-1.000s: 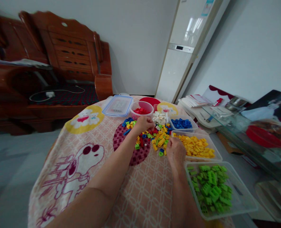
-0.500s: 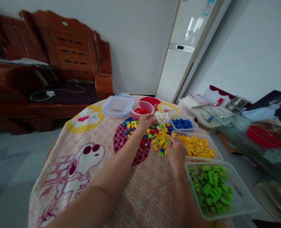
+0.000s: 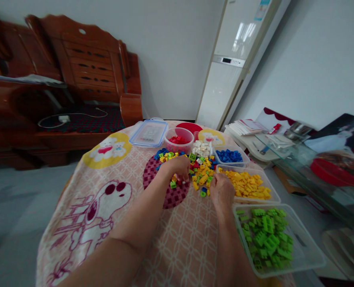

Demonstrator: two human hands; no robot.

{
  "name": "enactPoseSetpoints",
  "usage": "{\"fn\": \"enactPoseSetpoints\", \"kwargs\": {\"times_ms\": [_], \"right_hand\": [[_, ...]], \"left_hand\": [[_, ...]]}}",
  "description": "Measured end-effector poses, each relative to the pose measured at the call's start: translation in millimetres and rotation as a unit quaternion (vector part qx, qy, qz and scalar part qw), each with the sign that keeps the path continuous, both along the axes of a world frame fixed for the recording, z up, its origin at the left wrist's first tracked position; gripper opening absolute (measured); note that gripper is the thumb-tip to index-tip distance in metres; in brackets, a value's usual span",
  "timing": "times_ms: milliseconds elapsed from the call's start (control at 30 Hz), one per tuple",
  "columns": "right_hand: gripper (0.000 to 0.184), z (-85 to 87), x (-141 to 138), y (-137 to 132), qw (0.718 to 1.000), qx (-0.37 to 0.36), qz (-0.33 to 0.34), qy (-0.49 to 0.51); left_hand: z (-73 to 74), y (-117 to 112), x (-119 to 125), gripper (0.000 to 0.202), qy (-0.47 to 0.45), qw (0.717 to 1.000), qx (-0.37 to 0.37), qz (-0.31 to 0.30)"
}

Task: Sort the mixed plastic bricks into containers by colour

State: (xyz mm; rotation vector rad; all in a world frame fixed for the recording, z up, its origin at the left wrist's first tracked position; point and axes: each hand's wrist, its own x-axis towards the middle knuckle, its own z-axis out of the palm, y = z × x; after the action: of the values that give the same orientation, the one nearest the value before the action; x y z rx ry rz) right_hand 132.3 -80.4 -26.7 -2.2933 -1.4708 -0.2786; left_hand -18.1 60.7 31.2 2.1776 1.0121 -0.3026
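My left hand (image 3: 180, 167) is over the mixed pile of toy building bricks (image 3: 205, 171), its fingers bent down and together among the bricks near a light green brick (image 3: 173, 185). What its fingertips pinch, if anything, is hidden. My right hand (image 3: 222, 189) rests at the pile's right side, fingers curled in beside the yellow bricks; whatever they hold cannot be made out. White bricks (image 3: 202, 148) lie in a heap behind the pile. Red bricks (image 3: 178, 140) fill the bottom of a round clear tub (image 3: 179, 148).
Right of the pile stand clear boxes of blue bricks (image 3: 229, 156), yellow bricks (image 3: 248, 184) and green bricks (image 3: 268, 235). A blue-edged lid (image 3: 149, 133) lies at the table's far left. Beyond the right edge is a glass table (image 3: 308, 175); a wooden bench (image 3: 89, 71) stands behind left.
My left hand has moved back from the white bricks, toward me and slightly left, down into the mixed pile. My right hand has stayed in place.
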Motion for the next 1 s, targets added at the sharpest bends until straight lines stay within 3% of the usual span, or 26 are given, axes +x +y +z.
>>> {"fn": "enactPoseSetpoints", "kwargs": {"times_ms": [200, 300, 433, 567, 667, 767, 900, 1000], "right_hand": [[0.022, 1.0, 0, 1, 1.0, -0.007, -0.001, 0.004], [0.022, 0.3, 1, 1, 1.0, -0.003, -0.001, 0.006], [0.023, -1.4, 1, 1, 1.0, 0.002, 0.004, 0.007], [0.022, -1.9, 1, 1, 1.0, 0.006, 0.001, 0.006], [0.022, -1.6, 0, 1, 1.0, 0.003, -0.005, 0.003], [0.022, -2.3, 0, 1, 1.0, -0.002, -0.006, 0.0], [0.021, -4.6, 2, 2, 1.0, 0.006, -0.002, -0.002], [0.021, -5.3, 2, 2, 1.0, 0.007, 0.002, -0.002]], "left_hand": [[-10.5, -9, 22, 0.02, 0.069, 0.986, 0.124, -0.089], [-13.1, -9, 21, 0.019, 0.068, 0.984, 0.13, -0.104], [-11.3, -4, 10, 0.011, 0.015, 0.997, 0.031, -0.064], [-13.7, 10, -1, 0.013, -0.135, 0.99, 0.006, 0.044], [-19.9, 20, -3, 0.007, -0.294, 0.945, -0.005, 0.141], [-27.2, 27, 4, 0.003, -0.425, 0.875, -0.056, 0.226], [-35.5, 28, 19, 0.011, -0.536, 0.777, -0.106, 0.312], [-41.3, 25, 31, 0.017, -0.596, 0.715, -0.134, 0.34]]}}
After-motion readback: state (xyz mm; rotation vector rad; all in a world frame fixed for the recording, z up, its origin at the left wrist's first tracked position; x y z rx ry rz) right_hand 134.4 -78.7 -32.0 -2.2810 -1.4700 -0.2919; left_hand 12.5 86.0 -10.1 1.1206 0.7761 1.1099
